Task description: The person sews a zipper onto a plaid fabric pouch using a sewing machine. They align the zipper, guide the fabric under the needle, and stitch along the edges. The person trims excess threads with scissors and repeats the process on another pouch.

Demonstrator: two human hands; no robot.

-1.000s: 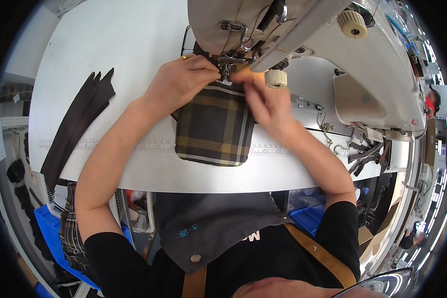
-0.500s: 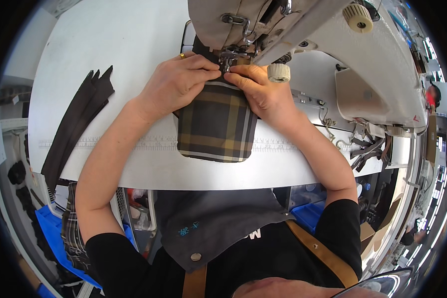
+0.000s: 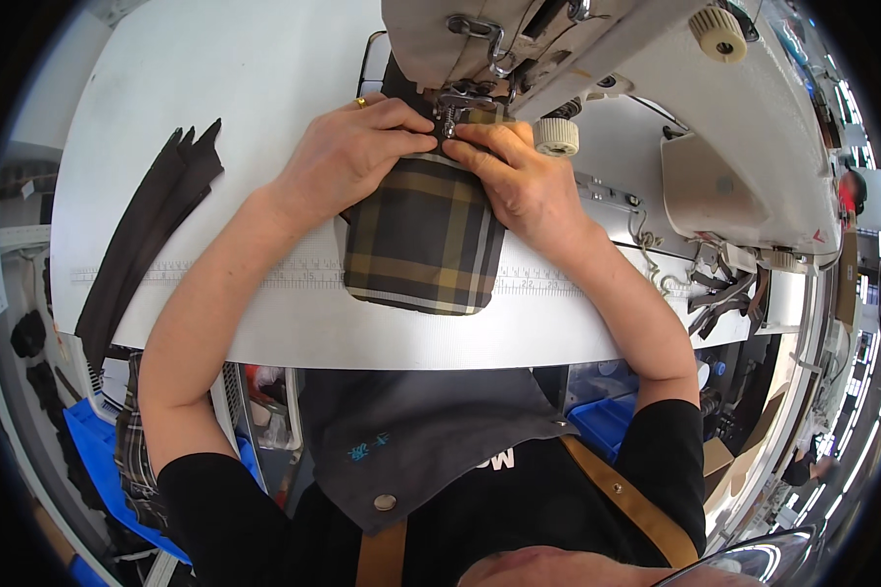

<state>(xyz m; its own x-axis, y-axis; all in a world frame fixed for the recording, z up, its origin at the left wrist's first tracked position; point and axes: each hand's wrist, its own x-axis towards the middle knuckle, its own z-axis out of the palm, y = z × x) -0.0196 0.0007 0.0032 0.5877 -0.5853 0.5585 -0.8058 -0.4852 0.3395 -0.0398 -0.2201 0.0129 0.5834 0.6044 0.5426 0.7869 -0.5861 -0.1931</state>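
A plaid fabric piece [image 3: 421, 240] in dark grey, olive and white lies under the sewing machine [image 3: 607, 59], its rounded end toward me. At the far end of the piece, my left hand [image 3: 347, 161] pinches the cloth just left of the presser foot [image 3: 448, 117]; a ring shows on one finger. Close on the other side, my right hand [image 3: 524, 181] has thumb and fingers closed on the same fabric. Both sets of fingertips nearly touch the foot. The needle point and the seam under it are hidden.
Dark fabric strips [image 3: 147, 230] lie on the left of the white table [image 3: 206, 88]. A printed ruler [image 3: 294, 276] runs across the tabletop. Fabric scraps [image 3: 724, 293] and loose cord [image 3: 646, 240] are at the right. Blue bins [image 3: 602, 426] stand below the table edge.
The whole view has shifted slightly. Both hands keep their hold beside the presser foot, and the plaid fabric has barely moved.
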